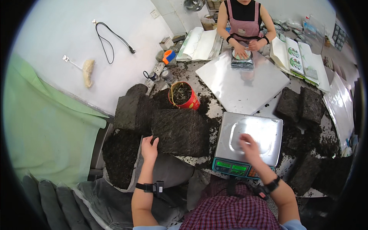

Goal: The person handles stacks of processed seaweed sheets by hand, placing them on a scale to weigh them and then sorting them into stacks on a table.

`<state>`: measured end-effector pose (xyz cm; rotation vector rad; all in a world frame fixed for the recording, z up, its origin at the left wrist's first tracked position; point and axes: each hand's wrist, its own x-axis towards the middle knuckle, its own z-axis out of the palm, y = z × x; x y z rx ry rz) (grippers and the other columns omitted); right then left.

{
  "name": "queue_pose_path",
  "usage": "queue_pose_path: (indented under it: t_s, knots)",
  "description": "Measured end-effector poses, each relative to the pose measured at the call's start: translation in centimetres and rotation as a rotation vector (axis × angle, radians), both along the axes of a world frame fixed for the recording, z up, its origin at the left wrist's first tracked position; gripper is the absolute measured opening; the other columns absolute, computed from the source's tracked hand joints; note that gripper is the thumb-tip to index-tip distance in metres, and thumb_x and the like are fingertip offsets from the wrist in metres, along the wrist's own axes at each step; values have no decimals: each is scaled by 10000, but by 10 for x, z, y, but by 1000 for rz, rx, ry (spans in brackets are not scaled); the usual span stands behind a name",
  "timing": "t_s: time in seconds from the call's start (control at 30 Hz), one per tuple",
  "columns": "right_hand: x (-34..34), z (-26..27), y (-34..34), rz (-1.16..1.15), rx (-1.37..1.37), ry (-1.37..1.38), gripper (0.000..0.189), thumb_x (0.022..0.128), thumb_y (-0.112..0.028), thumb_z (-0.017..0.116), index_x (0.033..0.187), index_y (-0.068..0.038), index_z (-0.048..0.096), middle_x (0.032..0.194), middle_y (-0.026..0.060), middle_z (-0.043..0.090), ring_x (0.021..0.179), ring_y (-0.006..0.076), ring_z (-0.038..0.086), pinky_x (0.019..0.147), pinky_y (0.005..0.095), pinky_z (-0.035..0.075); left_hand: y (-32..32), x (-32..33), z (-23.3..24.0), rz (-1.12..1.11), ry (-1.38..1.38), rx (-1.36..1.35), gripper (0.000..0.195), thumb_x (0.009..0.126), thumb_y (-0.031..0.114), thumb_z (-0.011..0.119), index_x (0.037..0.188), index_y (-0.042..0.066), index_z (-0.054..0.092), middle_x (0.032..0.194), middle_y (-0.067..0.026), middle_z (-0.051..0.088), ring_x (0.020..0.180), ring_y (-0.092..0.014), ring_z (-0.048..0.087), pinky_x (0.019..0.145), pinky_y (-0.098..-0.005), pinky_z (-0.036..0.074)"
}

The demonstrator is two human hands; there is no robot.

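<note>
My left hand (pixel 150 148) rests its fingers at the left front corner of a dark compressed block (pixel 181 132), thumb and fingers apart; whether it grips the block is unclear. Over the steel pan of a digital weighing scale (pixel 227 138) is my right hand (pixel 249 146), fingers slightly curled and somewhat blurred, with nothing visible in it. Green digits glow on the scale's front panel. Left of the block stand more dark blocks (pixel 129 112), and below them an open sack holds loose dark material (pixel 119 158).
Across the table a co-worker's hands (pixel 241 53) press on flat plastic packets (pixel 242 63) on a shiny metal sheet (pixel 241 89). A red bucket (pixel 192 100) of dark scraps stands behind the block. More blocks (pixel 310 106) lie at right. Printed bag stacks (pixel 296 57) and an orange-and-blue tape dispenser (pixel 169 57) are farther back.
</note>
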<state>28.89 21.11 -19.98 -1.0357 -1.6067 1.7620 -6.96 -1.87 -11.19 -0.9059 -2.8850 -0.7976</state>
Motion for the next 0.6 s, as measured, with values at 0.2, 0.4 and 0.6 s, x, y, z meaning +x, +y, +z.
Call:
queue_pose_path:
  t_s: [0.2,0.4,0.6]
  knots:
    - [-175,64,-84,156,698,-56,723,812,-247,683,1378,18,321,1422,257,282,1312,410,306,1085,437,278,0,13,-11,58,-1,105,364,907,244,602,1119,-50,569,1129,-149,532,1035,-310,542,901,-364,427]
    - [-188,92,-107,184,341,297,691,828,-10,600,1435,-85,278,1413,208,323,1298,344,365,1041,375,353,-34,-7,-46,51,-202,421,382,948,248,544,1204,-35,536,1165,-140,542,1089,-249,530,945,-323,400]
    - [-85,100,-33,12,-258,510,696,858,51,534,1462,-92,219,1336,162,424,1197,198,460,1011,323,375,-26,22,19,6,-131,815,342,971,119,453,1289,-7,453,1322,-121,486,1251,-216,421,1059,-334,294]
